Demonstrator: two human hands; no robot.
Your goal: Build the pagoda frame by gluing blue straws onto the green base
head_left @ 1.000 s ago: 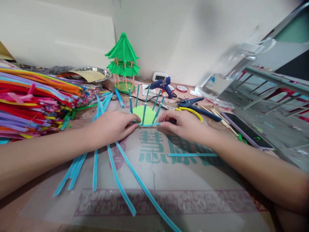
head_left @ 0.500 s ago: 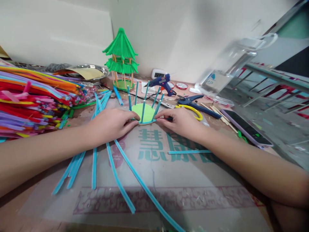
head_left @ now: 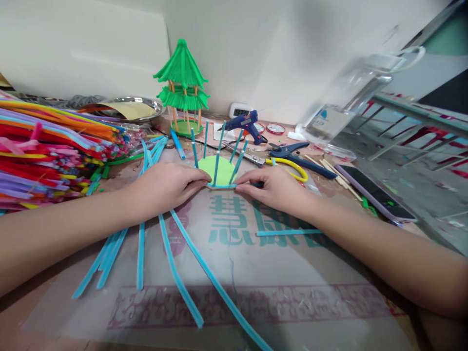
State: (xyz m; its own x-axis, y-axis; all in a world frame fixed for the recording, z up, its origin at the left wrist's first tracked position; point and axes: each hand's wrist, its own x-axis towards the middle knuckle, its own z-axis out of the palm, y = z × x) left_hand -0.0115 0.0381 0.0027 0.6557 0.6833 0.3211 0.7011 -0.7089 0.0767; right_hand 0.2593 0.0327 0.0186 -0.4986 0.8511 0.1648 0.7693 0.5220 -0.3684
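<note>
On the printed cardboard sheet (head_left: 234, 253) that covers the table, everything here can be placed against the round light-green foam disc (head_left: 221, 170) at its far middle. Left of the disc lies the biggest thing in view, a heap of many-coloured fuzzy pipe cleaners (head_left: 47, 146). Behind the disc stands a finished green pavilion model with wooden legs (head_left: 182, 87); right of that and still behind the disc rest a blue hot-glue gun (head_left: 244, 124) and yellow-handled pliers (head_left: 292, 168), with a dark phone (head_left: 375, 195) farther right. In front of the disc, long blue pipe cleaners (head_left: 175, 273) fan out toward us.

Our left hand (head_left: 164, 187) lies at the disc's left edge, its fingertips pressed together on the near rim. Our right hand (head_left: 278, 187) meets the disc's right edge, its fingertips pinching a short blue pipe cleaner strip (head_left: 223, 186) along the near rim. Six thin blue upright posts (head_left: 217, 163) rise from the disc.

We judge the risk to be in the posts: a hard push from either side could buckle the soft disc or tip a post. The strip could also spring off the rim if our pinch loosens.
</note>
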